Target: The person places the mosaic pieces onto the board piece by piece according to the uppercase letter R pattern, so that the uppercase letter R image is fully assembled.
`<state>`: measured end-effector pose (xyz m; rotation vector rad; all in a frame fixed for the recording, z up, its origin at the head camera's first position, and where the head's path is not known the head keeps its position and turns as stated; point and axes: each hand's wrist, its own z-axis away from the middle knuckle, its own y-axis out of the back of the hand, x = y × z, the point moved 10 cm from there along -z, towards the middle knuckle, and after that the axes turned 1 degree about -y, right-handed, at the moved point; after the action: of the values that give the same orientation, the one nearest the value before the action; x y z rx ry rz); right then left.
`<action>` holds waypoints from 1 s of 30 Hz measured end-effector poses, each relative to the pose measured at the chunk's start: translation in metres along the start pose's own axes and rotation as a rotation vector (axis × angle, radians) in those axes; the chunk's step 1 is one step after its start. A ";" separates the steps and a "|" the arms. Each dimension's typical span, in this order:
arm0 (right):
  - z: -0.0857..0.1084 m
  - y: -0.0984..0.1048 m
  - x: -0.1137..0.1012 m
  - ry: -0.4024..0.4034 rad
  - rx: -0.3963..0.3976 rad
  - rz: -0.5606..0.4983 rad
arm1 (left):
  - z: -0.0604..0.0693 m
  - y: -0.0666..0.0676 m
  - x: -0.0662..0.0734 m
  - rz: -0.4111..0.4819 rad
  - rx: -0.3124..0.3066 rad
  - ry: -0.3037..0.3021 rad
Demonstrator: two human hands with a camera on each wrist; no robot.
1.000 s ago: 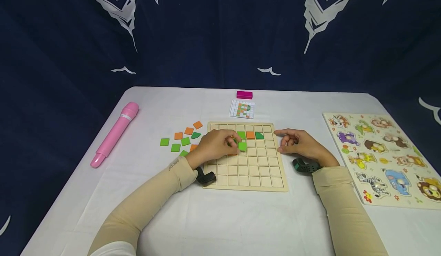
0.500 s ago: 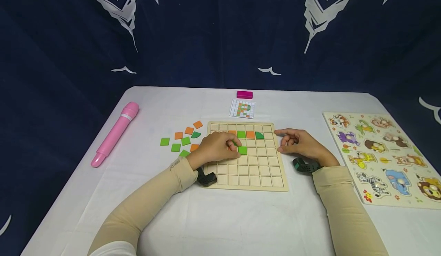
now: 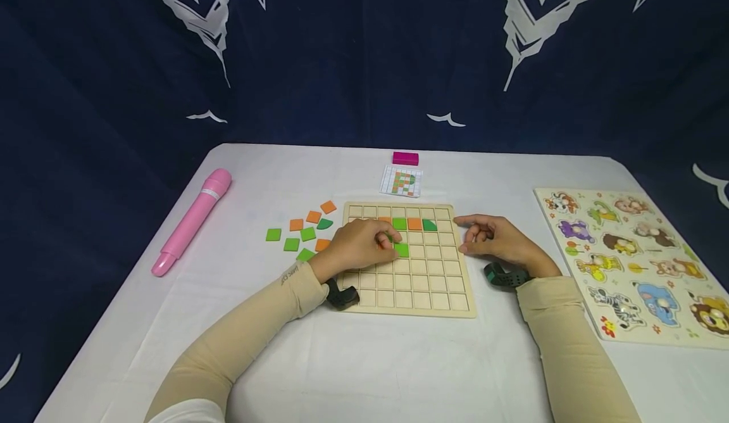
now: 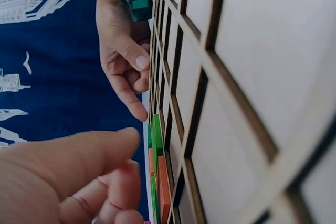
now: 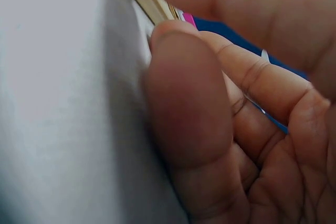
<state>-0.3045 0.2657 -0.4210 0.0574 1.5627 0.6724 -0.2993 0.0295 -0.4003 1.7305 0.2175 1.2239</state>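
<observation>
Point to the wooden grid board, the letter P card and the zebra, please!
Wooden grid board (image 3: 421, 282): head view, a bare square.
Letter P card (image 3: 401, 181): head view, its printed middle.
Zebra (image 3: 616, 304): head view, its striped body.

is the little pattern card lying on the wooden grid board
No, in the head view the pattern card lies on the white tablecloth, beyond the far edge of the grid board.

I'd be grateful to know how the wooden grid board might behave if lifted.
The grid board looks wooden and thin, so it's probably stiff and light. Tiles on it show no fastening, so might slide if tilted.
</observation>
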 end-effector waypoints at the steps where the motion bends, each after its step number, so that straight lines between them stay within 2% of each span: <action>1: 0.000 0.000 0.000 0.002 0.001 -0.002 | 0.000 0.000 0.001 -0.001 0.004 -0.004; 8: 0.001 -0.001 -0.002 0.031 -0.024 -0.047 | 0.003 0.006 0.015 0.042 0.010 -0.033; 14: 0.000 -0.001 -0.002 0.033 -0.022 -0.038 | 0.015 0.025 0.018 0.112 0.049 -0.023; 17: 0.000 -0.001 -0.002 0.040 -0.022 -0.033 | 0.023 0.036 0.010 0.160 0.073 -0.031; 23: 0.000 -0.001 -0.001 0.038 -0.025 -0.032 | 0.039 0.058 -0.019 0.278 0.123 -0.045; 27: 0.001 0.000 0.000 0.026 -0.023 -0.033 | 0.050 0.074 -0.037 0.306 0.155 -0.061; 30: 0.001 0.000 -0.001 0.027 -0.019 -0.030 | 0.056 0.087 -0.052 0.320 0.178 -0.052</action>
<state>-0.3033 0.2658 -0.4205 0.0112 1.5796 0.6669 -0.3106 -0.0807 -0.3670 2.0053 0.0176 1.4213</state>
